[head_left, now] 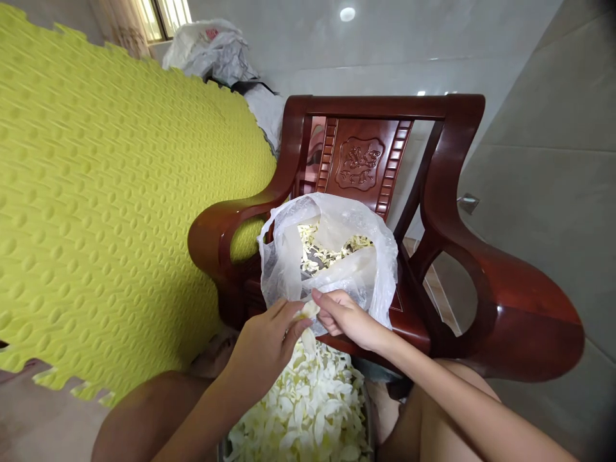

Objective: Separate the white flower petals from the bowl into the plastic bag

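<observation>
A pale yellow-white flower (309, 310) is held between my two hands, above a heap of similar white petals (312, 410). My left hand (269, 340) pinches it from the left with thumb and fingers. From the right, my right hand (344, 317) is closed, its thumb and curled fingers at the flower's edge; the fingertips are partly hidden. Just beyond the hands, a white plastic bag (332, 215) stands wide-mouthed on the chair seat. Inside the bag lie small yellowish flower pieces (332, 256). The petal heap sits in a container between my knees, mostly covered by petals.
A dark red carved wooden armchair (385, 108) faces me, its arms curving out on both sides. On the left stands a large yellow textured foam mat (120, 179). White bags (212, 51) are piled behind it, near a window. A grey wall (543, 173) borders the right.
</observation>
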`<state>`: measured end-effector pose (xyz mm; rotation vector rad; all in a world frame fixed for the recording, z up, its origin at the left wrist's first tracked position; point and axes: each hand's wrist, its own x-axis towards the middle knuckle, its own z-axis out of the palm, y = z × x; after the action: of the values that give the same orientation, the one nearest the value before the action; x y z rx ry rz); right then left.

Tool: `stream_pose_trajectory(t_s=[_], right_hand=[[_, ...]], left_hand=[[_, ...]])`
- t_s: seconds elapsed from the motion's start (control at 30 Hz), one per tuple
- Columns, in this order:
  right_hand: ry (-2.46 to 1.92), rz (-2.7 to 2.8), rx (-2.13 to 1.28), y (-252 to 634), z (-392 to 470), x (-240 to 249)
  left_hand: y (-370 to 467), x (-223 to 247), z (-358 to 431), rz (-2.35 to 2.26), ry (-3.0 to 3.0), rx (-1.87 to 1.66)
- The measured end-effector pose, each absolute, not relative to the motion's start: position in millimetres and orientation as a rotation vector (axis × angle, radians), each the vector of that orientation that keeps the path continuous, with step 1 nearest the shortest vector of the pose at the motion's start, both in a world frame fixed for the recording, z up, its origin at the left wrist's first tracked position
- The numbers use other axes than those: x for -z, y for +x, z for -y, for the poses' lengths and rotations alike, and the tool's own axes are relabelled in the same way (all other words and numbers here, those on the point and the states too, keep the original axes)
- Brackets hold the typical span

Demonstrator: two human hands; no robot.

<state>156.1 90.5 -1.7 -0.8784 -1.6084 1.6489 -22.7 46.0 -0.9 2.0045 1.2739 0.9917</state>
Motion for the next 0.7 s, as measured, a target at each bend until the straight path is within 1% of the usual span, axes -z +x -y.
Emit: stream_pose_trajectory(t_s=[0.07,0.13,0.2,0.27,0.37,0.43,0.57,0.63,0.7], right_hand=[[-0.851,1.465,-1.832,154,-89,1],[-0.805,1.438,-1.900,154,-88,-1],[-0.776,1.506,-1.877,156,-87,-4],[-0.760,1.653,-1.768,160,-87,-7],[-0.706,1.976,-1.456,165,-86,-13],[-0.674,2.179,-1.196,169,-86,-16],[-0.668,2.494,-0.584,174,-84,-18],[-0.638,2.576,-0.246,176,-85,-16],[-0.588,2.602,0.001,179,-86,-15]], left_hand=[[-21,1,-48,-1.280,2.059,-0.975],[-19,-1,-50,-1.215,1.988,-0.994],[-18,-3,-50,-1.116,1.851,-1.004],[-17,-6,-48,-1.026,1.598,-0.978],[-17,-10,-46,-0.932,1.137,-0.973],[-16,-10,-45,-0.852,0.935,-0.979],[-10,-9,-47,-0.766,0.686,-0.960],[-5,-6,-48,-0.759,0.597,-0.943],[-2,-4,-49,-0.748,0.559,-0.908]])
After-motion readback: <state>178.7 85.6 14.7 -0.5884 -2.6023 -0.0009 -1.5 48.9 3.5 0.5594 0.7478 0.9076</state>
